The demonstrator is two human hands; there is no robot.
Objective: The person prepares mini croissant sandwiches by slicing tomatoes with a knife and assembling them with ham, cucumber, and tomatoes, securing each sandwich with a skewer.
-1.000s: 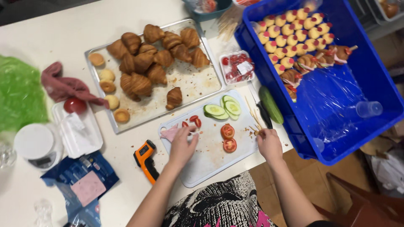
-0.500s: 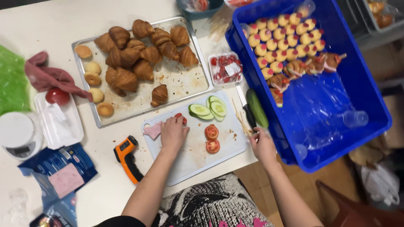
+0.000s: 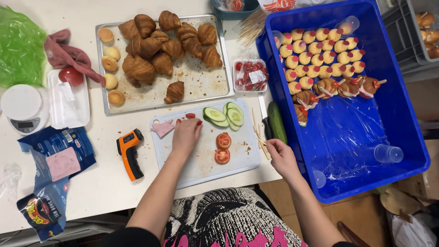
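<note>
Now left hand [image 3: 185, 133] pinches a tomato slice [image 3: 190, 116]; right hand [image 3: 280, 155] grips wooden skewers [image 3: 259, 137] beside the board [image 3: 201, 160].

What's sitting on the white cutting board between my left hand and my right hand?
In the head view, two round red tomato slices lie on the white cutting board between the left hand and right hand.

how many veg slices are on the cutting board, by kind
On the white cutting board:
cucumber slices: 3
round tomato slices: 2
Total: 5
Small red tomato bits under the left hand are partly hidden, so they are not counted.
</note>
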